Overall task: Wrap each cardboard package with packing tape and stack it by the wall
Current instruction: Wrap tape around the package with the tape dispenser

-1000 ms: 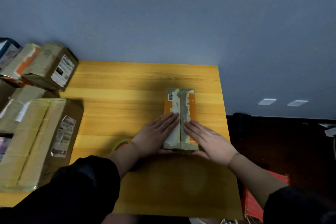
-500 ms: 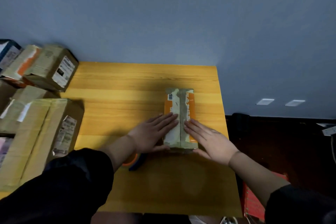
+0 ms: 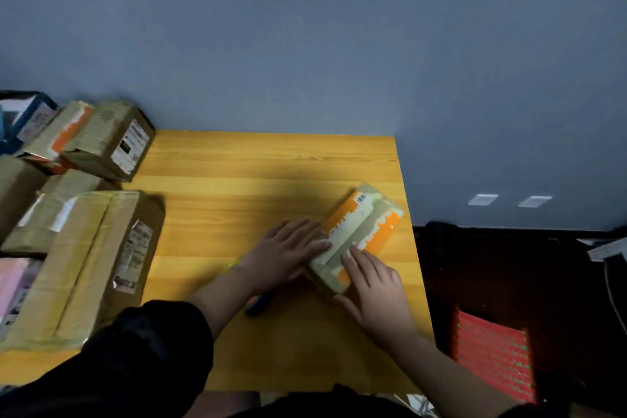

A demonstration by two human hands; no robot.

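Observation:
A small orange package (image 3: 364,231) banded with pale tape lies slanted on the wooden table (image 3: 237,180), its far end pointing toward the right edge. My left hand (image 3: 288,253) lies flat against its near left side, fingers spread on the tape. My right hand (image 3: 376,285) presses on its near end, fingers on top and thumb at the lower corner. A dark blue handle of a tape dispenser (image 3: 259,304) pokes out from under my left forearm; the rest is hidden.
Several taped cardboard boxes crowd the left side: a large flat one (image 3: 84,265) near me, smaller ones (image 3: 105,139) stacked against the blue wall. The table's right edge drops to a dark floor with a red object (image 3: 495,353).
The orange package has turned clockwise from lying straight to slanted toward the table's right edge. Both hands moved with it, staying on its near end.

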